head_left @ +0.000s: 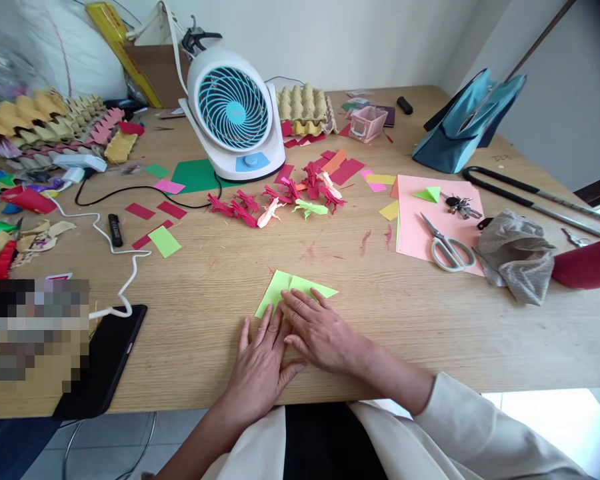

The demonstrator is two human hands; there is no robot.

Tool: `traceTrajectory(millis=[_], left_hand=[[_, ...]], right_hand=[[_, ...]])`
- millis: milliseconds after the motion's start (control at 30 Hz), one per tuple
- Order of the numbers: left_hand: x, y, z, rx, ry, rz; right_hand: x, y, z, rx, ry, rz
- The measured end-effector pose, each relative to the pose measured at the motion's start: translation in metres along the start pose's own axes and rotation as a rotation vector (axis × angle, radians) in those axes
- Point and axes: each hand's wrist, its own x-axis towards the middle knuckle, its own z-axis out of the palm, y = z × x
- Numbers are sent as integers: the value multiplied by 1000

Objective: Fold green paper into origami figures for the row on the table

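A folded light-green paper [273,292] lies on the wooden table near its front edge, with a pointed flap reaching to the right. My left hand [260,367] rests on its lower left part, fingers spread and pointing away from me. My right hand [320,330] lies flat across the paper's middle, its fingertips next to those of my left hand. The lower part of the paper is hidden under both hands. Beyond it sits a group of small folded paper figures in red, pale pink and green [311,209].
A white fan [235,110] stands behind the figures. Scissors [447,247] and keys [463,207] lie on pink paper [415,227] at the right, beside a blue bag [460,133]. A black tablet [110,360] and white cable [130,287] are at the left.
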Motion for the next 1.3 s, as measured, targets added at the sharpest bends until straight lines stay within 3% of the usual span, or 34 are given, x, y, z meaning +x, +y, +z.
traceTrajectory(millis=[233, 467, 700, 933, 1133, 1300], left_hand=[[-1, 1, 1, 21, 30, -2], [-2, 1, 2, 1, 51, -8], [6, -19, -11, -127, 2, 66], [43, -41, -26, -223, 6, 28], [77, -58, -20, -55, 192, 124], [105, -64, -31, -39, 357, 183]], right_hand=[[-1, 18, 20, -41, 19, 11], [-2, 44, 4, -97, -4, 168], [9, 51, -24, -106, -48, 19], [28, 50, -33, -324, -158, -71], [37, 60, -27, -258, -90, 27], [33, 69, -24, -152, 53, 62]])
